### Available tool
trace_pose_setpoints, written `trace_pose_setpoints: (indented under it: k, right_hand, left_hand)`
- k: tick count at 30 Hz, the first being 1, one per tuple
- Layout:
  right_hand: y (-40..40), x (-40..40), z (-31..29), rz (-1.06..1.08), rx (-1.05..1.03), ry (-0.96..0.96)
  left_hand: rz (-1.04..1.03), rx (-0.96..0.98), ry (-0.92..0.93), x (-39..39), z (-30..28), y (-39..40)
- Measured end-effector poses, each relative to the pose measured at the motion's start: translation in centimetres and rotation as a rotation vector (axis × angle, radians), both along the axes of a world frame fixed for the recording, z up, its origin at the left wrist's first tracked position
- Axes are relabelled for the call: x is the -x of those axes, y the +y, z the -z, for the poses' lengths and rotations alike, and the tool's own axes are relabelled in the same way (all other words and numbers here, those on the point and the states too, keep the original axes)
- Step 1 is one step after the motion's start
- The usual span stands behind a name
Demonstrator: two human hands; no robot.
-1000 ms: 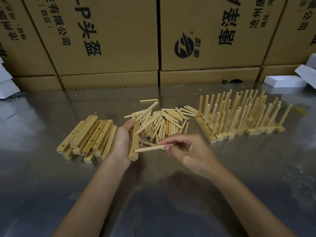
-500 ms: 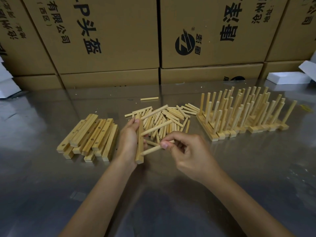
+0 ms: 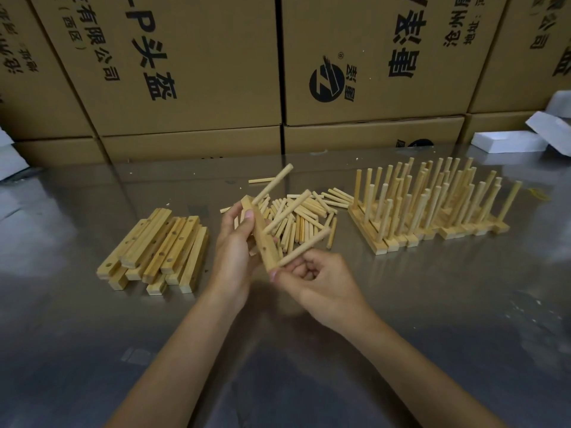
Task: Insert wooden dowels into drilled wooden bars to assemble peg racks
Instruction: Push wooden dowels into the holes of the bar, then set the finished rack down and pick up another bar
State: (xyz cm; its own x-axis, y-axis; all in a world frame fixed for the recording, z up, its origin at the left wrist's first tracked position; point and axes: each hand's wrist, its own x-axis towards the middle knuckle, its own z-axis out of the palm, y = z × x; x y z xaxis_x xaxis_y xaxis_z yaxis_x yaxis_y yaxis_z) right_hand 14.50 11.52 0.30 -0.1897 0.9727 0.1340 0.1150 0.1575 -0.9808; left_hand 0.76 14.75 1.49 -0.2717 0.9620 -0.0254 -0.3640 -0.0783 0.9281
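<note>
— What are the fingers (image 3: 279, 274) doing?
— The right hand (image 3: 318, 284) pinches a dowel (image 3: 304, 248) at the bar's low end. The left hand (image 3: 234, 251) grips the drilled bar (image 3: 261, 234) in the middle of the frame; two dowels stick out.
— And around it?
— Loose dowels (image 3: 304, 216) behind, bare bars (image 3: 160, 245) left, finished racks (image 3: 432, 208) right, on the tabletop (image 3: 432, 319).

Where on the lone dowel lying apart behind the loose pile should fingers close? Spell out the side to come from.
Pinch the lone dowel around its middle, coming straight down from above with fingertips on its near and far sides. It lies flat on the metal table, roughly crosswise to the view, clear of the loose dowel pile, so both long sides look free. A mid-length grip should keep it level.
</note>
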Motion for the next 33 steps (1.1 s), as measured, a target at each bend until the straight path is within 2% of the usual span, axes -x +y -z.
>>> trace_pose_setpoints:
  k: [3, 8, 12, 17, 19, 20, 22, 24, 26, 30, 33]
  right_hand:
    - [1.7, -2.0, -0.5, 0.178, -0.051, -0.081]
    - [4.5, -7.0, 0.1, 0.482, -0.189, -0.443]
    - [5.6, -8.9, 1.1, 0.519, -0.080, -0.710]
    - [5.4, -9.2, 0.9, 0.537, -0.058, -0.849]
    - [5.3, -9.3, 0.6, 0.541, -0.033, -0.911]
    - [5.2, -9.4, 0.4, 0.535, -0.011, -0.939]
    - [5.1, -9.4, 0.2, 0.490, 0.016, -0.977]
    - [4.8, -9.1, 0.1, 0.419, 0.004, -1.002]
    - [4.5, -8.2, 0.3, 0.344, -0.035, -0.999]
    - [4.0, -6.1, 1.4, 0.252, -0.165, -0.964]
    - [3.7, -5.1, 2.0, 0.233, -0.253, -0.923]
  left_hand:
    - [0.080, 0.013, 0.034, 0.3, 0.0, 0.1]
    - [0.061, 0.065, 0.100, 0.9, 0.1, 0.3]
    - [0.015, 0.089, 0.130, 1.3, 0.0, 0.3]
    - [-0.074, 0.090, 0.248, 1.4, -0.4, 0.2]
    - [-0.139, 0.043, 0.459, 1.7, -0.6, 0.1]
    - [-0.201, 0.008, 0.625, 2.1, -0.7, 0.0]
    - [-0.396, -0.074, 1.001, 3.4, -1.2, -0.2]
    - [-0.611, -0.086, 1.278, 5.2, -1.8, -0.4]
    - [-0.708, 0.059, 1.431, 7.0, -2.0, -0.4]
    - [-0.610, 0.462, 1.618, 9.0, -1.5, -0.6]
    - [-0.536, 0.440, 1.762, 8.8, -0.7, -0.2]
